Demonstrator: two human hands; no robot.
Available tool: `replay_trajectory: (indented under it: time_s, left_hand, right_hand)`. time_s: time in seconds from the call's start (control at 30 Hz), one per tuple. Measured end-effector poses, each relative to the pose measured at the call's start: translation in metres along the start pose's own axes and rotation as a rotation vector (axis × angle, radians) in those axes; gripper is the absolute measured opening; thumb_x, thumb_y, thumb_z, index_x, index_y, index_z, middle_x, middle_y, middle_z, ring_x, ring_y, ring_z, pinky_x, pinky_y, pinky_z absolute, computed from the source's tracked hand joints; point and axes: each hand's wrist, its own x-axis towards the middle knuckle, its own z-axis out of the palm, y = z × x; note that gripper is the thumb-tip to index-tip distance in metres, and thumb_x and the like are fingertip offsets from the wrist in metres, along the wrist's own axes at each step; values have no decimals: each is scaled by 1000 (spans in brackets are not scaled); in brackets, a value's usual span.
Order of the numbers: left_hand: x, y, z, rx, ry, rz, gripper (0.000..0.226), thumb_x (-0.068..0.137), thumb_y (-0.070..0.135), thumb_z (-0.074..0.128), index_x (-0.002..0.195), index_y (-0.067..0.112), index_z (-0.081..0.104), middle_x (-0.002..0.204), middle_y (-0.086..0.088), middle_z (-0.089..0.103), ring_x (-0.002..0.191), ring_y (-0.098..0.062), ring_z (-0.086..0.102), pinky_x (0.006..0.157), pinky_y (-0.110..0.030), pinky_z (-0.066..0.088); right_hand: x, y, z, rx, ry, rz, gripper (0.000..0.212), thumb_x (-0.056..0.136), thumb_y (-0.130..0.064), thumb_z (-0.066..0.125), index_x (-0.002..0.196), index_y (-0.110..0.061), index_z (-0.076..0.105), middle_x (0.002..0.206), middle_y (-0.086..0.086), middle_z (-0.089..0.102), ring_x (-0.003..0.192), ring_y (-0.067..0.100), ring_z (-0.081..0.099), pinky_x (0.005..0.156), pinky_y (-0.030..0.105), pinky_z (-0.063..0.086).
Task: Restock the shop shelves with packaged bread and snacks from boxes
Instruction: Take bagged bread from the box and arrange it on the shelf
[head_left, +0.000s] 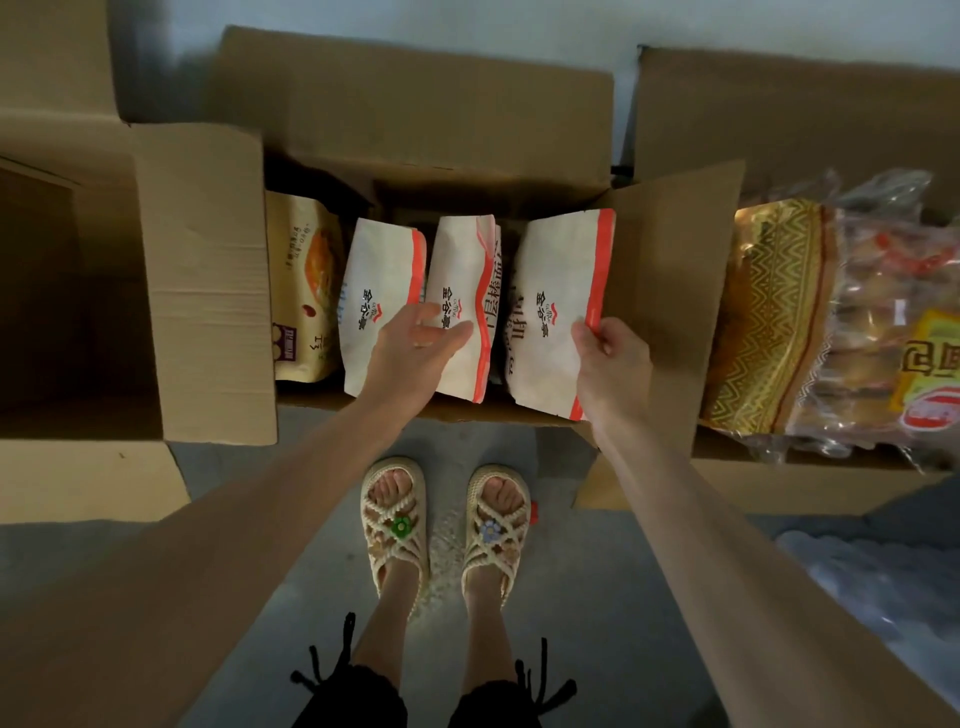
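- Standing side by side in the open middle box (363, 408), three white packets with orange edges were seen from the head view.
- The right packet (550, 312) was pinched at its near orange edge between the thumb and curled fingers of the right hand (615, 364); it was leaned against the box's right flap.
- The left hand (418, 340) was held over the lower face of the middle packet (462, 260), fingers loosely spread and nothing gripped; whether the fingertips touched the wrapper could not be told.
- The left packet (379, 265) was found just beside that hand, and a beige packet (306, 291) was set at the box's left end, against the wall.
- A second box (208, 270) was placed to the left, its flap overlapping the middle box.
- In a third box (779, 114) to the right, a gold-patterned bread pack (769, 312) was laid against a clear bag of buns (872, 332).
- Woven sandals (397, 525) were worn on the grey floor, near the middle box.
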Motion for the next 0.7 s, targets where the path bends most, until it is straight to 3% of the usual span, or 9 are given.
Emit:
replay_trajectory:
  time_s: [0.13, 0.3, 0.47, 0.53, 0.63, 0.7]
  left_hand:
    - [-23, 17, -8, -6, -12, 20, 51, 89, 43, 64, 132, 20, 49, 122, 0, 61, 115, -20, 57, 101, -46, 47]
    - [-67, 48, -21, -6, -6, 72, 49, 89, 45, 63, 131, 24, 49, 124, 2, 60, 115, -17, 58, 104, -45, 45]
    - [-121, 91, -40, -11, 6, 182, 50, 91, 41, 62, 134, 20, 48, 129, -2, 60, 117, -19, 57, 104, -45, 45]
    - [-139, 107, -51, -28, 21, 234, 52, 91, 40, 63, 136, 18, 47, 128, -3, 61, 112, -15, 58, 100, -38, 48]
    - [-172, 134, -72, -51, 8, 318, 53, 91, 35, 64, 137, 16, 46, 126, 1, 62, 87, -3, 59, 74, -21, 48]
    - [-194, 150, -88, -79, 5, 359, 57, 88, 35, 67, 137, 16, 46, 130, 1, 59, 89, -5, 59, 78, -24, 49]
  right_hand:
    - [-23, -16, -21, -3, -27, -56, 22, 101, -27, 48, 82, -16, 52, 93, -3, 62, 76, 6, 57, 48, 4, 38]
    - [-61, -49, -56, -12, -36, -117, 22, 101, -27, 47, 82, -19, 52, 80, -13, 57, 71, 0, 55, 46, 4, 37]
    - [-106, -95, -92, -5, -57, -185, 18, 101, -27, 47, 93, -14, 55, 88, -6, 61, 76, 5, 59, 64, 20, 50]
    - [-126, -115, -107, 1, -89, -213, 18, 102, -28, 46, 99, -13, 56, 92, -7, 62, 80, 7, 61, 68, 21, 53]
    - [-162, -147, -132, -1, -117, -281, 20, 100, -29, 49, 103, -13, 60, 102, 5, 67, 89, 20, 66, 79, 35, 57]
    - [-189, -170, -150, -47, -135, -330, 22, 100, -31, 49, 99, -13, 61, 97, 9, 65, 77, 18, 59, 70, 29, 49]
